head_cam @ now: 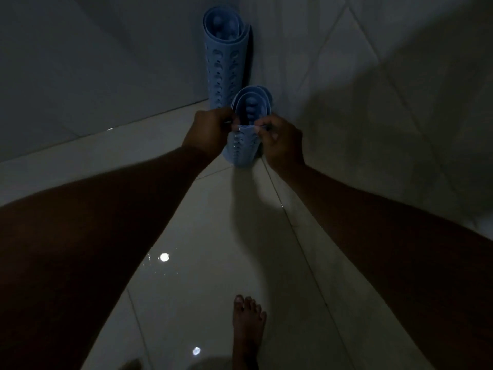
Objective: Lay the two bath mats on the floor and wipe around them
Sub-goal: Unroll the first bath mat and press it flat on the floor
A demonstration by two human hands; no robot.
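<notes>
Two blue bath mats are rolled into tubes in the corner of the tiled room. I hold the nearer mat [244, 141] upright, its lower end at the floor [202, 263]. My left hand [210, 129] pinches the left side of its top rim; my right hand [280, 141] pinches the right side. The farther mat [225, 57] stands on end just behind it, against the wall [93, 62]. One bare foot [246, 329] rests on the glossy tiles nearest me.
</notes>
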